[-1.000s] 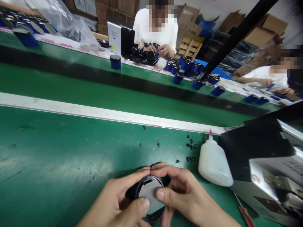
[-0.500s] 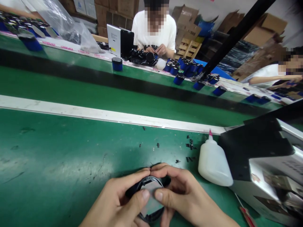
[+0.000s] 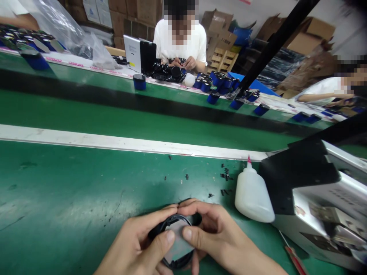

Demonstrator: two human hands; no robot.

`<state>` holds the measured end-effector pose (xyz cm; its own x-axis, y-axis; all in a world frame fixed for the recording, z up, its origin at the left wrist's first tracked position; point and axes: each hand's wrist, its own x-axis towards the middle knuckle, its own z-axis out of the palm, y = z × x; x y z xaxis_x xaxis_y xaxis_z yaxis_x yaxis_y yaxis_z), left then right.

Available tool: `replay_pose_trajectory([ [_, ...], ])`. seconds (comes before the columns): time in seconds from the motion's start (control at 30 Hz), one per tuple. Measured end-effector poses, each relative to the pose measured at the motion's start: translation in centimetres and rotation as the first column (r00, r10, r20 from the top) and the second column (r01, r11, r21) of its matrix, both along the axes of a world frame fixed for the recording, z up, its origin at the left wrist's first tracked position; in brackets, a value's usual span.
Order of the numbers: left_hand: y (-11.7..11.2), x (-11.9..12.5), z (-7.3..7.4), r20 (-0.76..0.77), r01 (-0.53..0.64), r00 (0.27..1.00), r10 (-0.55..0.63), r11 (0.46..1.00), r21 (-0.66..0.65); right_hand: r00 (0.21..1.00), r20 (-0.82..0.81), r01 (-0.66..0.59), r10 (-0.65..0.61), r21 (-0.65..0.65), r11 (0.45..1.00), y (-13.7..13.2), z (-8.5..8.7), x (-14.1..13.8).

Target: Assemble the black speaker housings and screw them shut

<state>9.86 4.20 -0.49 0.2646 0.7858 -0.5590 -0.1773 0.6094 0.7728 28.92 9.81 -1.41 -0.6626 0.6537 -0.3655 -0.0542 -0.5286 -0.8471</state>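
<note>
Close to me, both my hands grip a round black plastic housing (image 3: pixel 178 262) with a flat grey plate (image 3: pixel 179 244) set inside its rim. My left hand (image 3: pixel 143 240) wraps its left side, and the thumb presses on the plate. From the right, my right hand (image 3: pixel 213 233) curls around the far edge, its thumb also on the plate. The fingertips of both hands meet at the far side. My fingers hide the underside and much of the outer wall.
A white squeeze bottle (image 3: pixel 254 196) with a red tip stands right, beside a metal-and-black machine (image 3: pixel 309 187). A red-handled screwdriver (image 3: pixel 295 259) lies nearer me. Black scraps (image 3: pixel 226 175) dot the green table. Beyond the white strip (image 3: pixel 114 143), a person (image 3: pixel 180 42) handles parts near several blue cylinders (image 3: pixel 139 82).
My view has shifted slightly, so the bench and bottle appear a little further left. Both hands keep their hold on the black housing, thumbs still on the plate.
</note>
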Motion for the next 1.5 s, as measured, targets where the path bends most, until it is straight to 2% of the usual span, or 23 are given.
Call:
replay_pose_trajectory([
  [0.2,0.2,-0.1,0.4,-0.052,0.008,0.999,-0.009,1.000,-0.016,0.992,-0.076,-0.104,0.098,-0.075,0.992,0.9,0.8,0.3],
  [0.53,0.1,-0.1,0.4,-0.044,0.012,0.999,-0.013,1.000,-0.007,0.986,-0.136,-0.096,0.094,-0.013,0.995,0.7,-0.1,0.8],
  [0.67,-0.1,0.1,0.2,-0.074,0.004,0.997,-0.004,1.000,0.005,0.995,-0.028,-0.100,0.099,-0.021,0.995,0.7,-0.2,0.6],
  [0.77,-0.2,0.3,-0.1,-0.069,0.005,0.998,-0.004,1.000,0.011,0.986,0.114,-0.126,0.123,0.018,0.992,0.2,0.0,0.4],
  [0.9,-0.1,0.3,-0.2,-0.018,-0.008,1.000,0.008,1.000,0.015,0.924,0.365,-0.169,0.117,0.113,0.979,-0.6,0.8,0.1],
  [0.97,-0.1,0.3,-0.2,-0.021,-0.014,1.000,0.014,1.000,0.014,0.907,0.404,-0.183,0.118,0.127,0.975,-0.7,1.2,0.0],
  [1.1,-0.3,0.4,0.0,-0.038,-0.016,0.999,0.016,1.000,0.010,0.933,0.337,-0.171,0.123,0.115,0.979,-0.5,1.4,0.0],
  [1.27,-0.4,0.5,0.0,-0.092,-0.010,0.996,0.012,1.000,0.014,0.975,0.192,-0.120,0.110,0.041,0.992,-0.2,1.2,0.2],
  [1.4,-0.4,0.6,-0.2,-0.114,-0.002,0.993,0.004,1.000,0.019,0.983,0.154,-0.096,0.099,-0.032,0.995,0.0,1.2,0.3],
  [1.5,-0.8,0.5,-0.8,-0.119,0.000,0.993,0.001,1.000,0.013,0.981,0.158,-0.114,0.108,0.032,0.993,0.3,0.8,0.1],
])
